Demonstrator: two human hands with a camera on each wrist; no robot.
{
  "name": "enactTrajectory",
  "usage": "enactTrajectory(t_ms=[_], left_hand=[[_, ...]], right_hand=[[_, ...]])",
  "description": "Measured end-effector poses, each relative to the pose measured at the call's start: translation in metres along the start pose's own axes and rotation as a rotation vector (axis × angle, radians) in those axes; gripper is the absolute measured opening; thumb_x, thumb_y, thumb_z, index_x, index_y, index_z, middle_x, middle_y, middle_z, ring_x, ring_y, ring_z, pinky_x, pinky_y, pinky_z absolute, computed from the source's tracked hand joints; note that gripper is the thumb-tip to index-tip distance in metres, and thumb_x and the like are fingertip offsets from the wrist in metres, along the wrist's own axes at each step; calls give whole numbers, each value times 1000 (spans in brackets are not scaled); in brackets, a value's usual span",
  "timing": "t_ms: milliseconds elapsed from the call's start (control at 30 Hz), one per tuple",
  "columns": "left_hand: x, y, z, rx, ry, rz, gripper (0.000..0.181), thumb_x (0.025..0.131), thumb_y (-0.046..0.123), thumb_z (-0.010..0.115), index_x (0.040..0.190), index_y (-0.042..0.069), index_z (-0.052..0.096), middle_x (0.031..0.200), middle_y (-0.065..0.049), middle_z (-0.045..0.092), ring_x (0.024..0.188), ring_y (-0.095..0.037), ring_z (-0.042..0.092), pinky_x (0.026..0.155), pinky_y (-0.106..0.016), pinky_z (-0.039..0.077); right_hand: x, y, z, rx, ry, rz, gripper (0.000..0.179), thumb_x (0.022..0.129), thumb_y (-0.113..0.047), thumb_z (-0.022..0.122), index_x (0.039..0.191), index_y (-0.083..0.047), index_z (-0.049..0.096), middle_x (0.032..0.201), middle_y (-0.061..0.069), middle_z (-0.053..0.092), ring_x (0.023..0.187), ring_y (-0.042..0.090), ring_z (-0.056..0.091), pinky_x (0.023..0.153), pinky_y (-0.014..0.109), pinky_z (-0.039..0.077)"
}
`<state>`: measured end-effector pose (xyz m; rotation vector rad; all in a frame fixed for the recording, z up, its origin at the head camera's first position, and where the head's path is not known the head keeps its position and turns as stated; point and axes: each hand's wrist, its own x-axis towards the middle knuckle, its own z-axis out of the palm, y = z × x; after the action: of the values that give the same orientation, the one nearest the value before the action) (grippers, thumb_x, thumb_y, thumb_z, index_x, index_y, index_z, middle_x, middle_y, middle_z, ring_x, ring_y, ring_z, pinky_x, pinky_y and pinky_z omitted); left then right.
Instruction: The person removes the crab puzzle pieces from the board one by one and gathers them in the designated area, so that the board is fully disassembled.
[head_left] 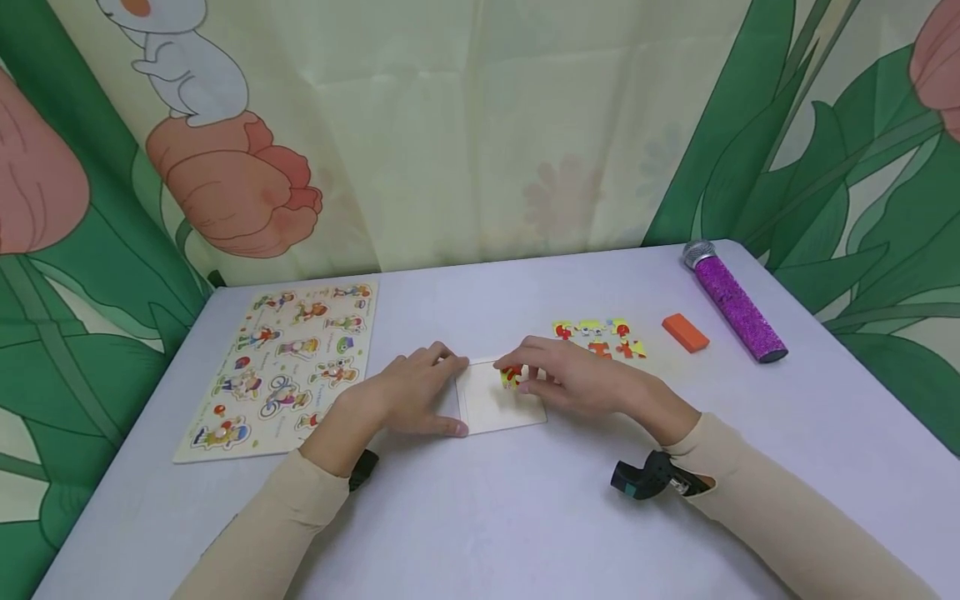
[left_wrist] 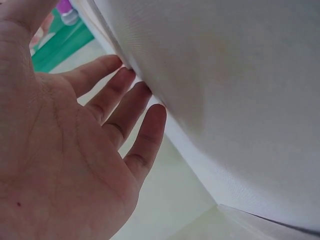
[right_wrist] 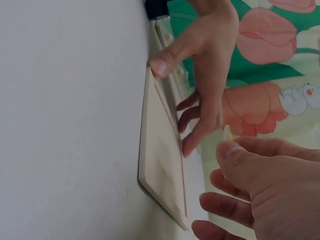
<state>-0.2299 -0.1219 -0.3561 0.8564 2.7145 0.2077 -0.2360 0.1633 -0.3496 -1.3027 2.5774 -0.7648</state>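
A small pale wooden puzzle tray (head_left: 495, 412) with a raised rim lies flat on the table. My left hand (head_left: 414, 390) rests along its left edge, thumb at the near corner and index fingertip at the far corner. In the left wrist view the fingers (left_wrist: 142, 135) are spread and only slightly bent. Over the tray's far right part, my right hand (head_left: 573, 373) pinches a red and yellow puzzle piece (head_left: 511, 377) between thumb and index finger. From the right wrist view, the piece (right_wrist: 227, 132) is held above the tray surface, apart from it.
Several loose puzzle pieces (head_left: 600, 348) lie behind my right hand. Farther right are an orange block (head_left: 685, 332) and a purple glitter microphone (head_left: 738, 308). A large picture board (head_left: 285, 367) lies to the left, close to my left forearm. A printed curtain (head_left: 465, 142) hangs behind the table.
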Motion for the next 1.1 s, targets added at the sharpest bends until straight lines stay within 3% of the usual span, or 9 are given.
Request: enactTrajectory(t_ms=[167,400,900,1100], left_hand=[[0,-1,-1,-5,1,11,96,83,63,77,158,15,39,147,-7,44,128,-27,50,108,-53,43],[-1,0,-2,-2,0,21,96,83,63,77,157,14,39,147,-8,44,126,-27,51,107,-54,44],[-2,1,-2,-14,-5,16,96,83,62,77,158,14,39,147,-9,43,129,-27,49,108,-55,42],[-2,0,-2,-17,1,16,97,83,63,77,157,14,39,146,-8,44,128,-27,49,107,-55,43]], right_hand=[[-7,5,-12,-10,38,3,39,102,-15,65,140,-17,62,126,-7,63,106,9,59,87,35,54],[-20,12,-25,-6,106,3,40,99,-13,69,138,-24,64,121,-7,61,96,8,58,77,26,53],[-33,21,-22,-39,90,58,40,98,-12,71,136,-18,65,115,-9,62,95,7,58,80,26,54],[-36,23,-19,-33,71,103,41,98,-13,71,138,-14,64,119,-7,65,100,11,59,84,34,54]])
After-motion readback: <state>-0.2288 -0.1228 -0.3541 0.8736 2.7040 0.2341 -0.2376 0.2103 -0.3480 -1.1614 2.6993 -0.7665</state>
